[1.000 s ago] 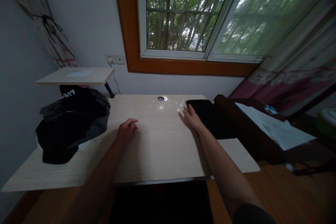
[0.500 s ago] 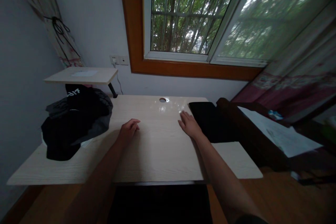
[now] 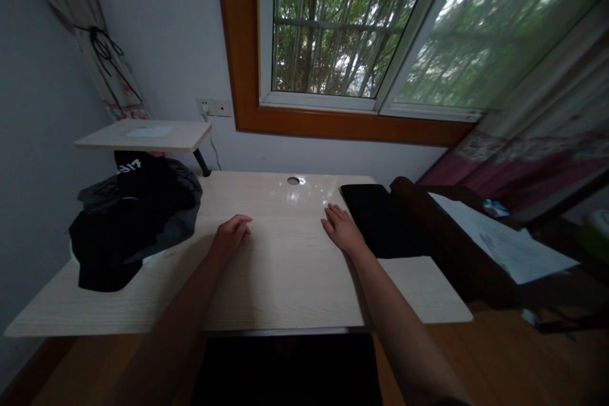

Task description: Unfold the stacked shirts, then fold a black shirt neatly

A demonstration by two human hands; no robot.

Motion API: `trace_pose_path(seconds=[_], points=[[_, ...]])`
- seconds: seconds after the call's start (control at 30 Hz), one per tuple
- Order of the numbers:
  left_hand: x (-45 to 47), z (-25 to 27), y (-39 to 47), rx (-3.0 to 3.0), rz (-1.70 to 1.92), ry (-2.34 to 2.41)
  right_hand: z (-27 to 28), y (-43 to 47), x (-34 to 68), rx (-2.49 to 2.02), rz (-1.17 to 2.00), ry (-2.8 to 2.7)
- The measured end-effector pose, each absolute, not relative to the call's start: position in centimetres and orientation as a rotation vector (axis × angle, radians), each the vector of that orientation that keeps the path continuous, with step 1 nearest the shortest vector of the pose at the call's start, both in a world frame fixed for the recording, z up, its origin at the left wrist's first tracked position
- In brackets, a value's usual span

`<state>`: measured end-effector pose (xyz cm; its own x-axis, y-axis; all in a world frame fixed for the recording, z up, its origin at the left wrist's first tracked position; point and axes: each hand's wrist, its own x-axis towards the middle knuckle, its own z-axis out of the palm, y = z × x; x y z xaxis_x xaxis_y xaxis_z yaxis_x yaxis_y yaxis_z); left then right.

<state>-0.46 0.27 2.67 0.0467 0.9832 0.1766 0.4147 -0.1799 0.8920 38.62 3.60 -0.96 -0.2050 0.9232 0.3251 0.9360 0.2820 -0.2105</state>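
My left hand (image 3: pixel 231 233) rests on its side on the pale wooden desk (image 3: pixel 285 285), fingers loosely bent, thumb apart and nothing held. Palm down on the same desktop lies my right hand (image 3: pixel 342 228), its fingers stretched out. Close beside the right hand is a flat black rectangular thing (image 3: pixel 385 222); its kind I cannot make out. To the left of my left hand, a heap of black and grey clothing (image 3: pixel 137 222) with white lettering sits on the desk, partly under a small raised shelf (image 3: pixel 143 133).
A sheet of paper (image 3: pixel 147 131) lies on the shelf. The desk has a round cable hole (image 3: pixel 294 181) near the wall. Right of the desk, a large white sheet (image 3: pixel 504 238) lies on dark furniture (image 3: pixel 471 260). A barred window (image 3: pixel 352 25) and wall sockets (image 3: pixel 214 107) are behind.
My view has shifted very slightly. Both hands stay in the same places on the desk, and the objects have not moved.
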Motion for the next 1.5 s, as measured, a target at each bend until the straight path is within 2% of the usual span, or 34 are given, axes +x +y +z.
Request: trace_pose_path(seconds=[0.37,0.53,0.77,0.93,1.2,1.37,1.5], points=[[-0.4,2.6,0.2,1.671,1.128,1.411,-1.5,3.9,39.0,-1.632,-0.032,-2.143],[-0.4,2.3,0.3,1.694,1.266,1.386,-1.5,4.1,39.2,-1.595,-0.030,-2.108],[-1.3,2.7,0.4,2.164,1.490,1.560,-1.2,4.1,39.3,-1.526,0.010,-2.049],[-4.9,5.2,0.8,2.477,1.336,1.771,-1.0,4.0,39.2,-1.540,0.037,-2.009],[-15.2,10.6,0.4,2.639,0.816,2.123,-0.7,3.8,39.1,-1.547,0.062,-1.998],[-21.2,11.1,0.0,2.456,0.530,2.423,-0.8,3.9,39.1,-1.537,0.068,-1.992],[-23.2,10.7,0.6,2.379,0.406,2.487,-0.9,4.0,39.1,-1.520,0.063,-1.994]])
